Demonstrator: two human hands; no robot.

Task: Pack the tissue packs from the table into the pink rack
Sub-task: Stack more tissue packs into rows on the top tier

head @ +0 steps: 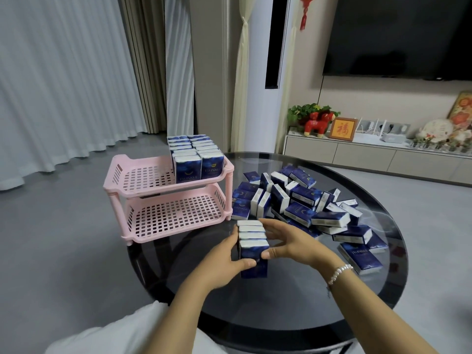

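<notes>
A row of upright packs (251, 241) is clamped between the left hand (224, 261) and the right hand (288, 245) on the dark round worktop (293, 302), each grip curled against one side. Loose packs (306, 203) are heaped just behind. The pink rack (163, 200) is set at the worktop's left edge; two rows of packs (195, 155) are stood in its top tier's right part.
</notes>
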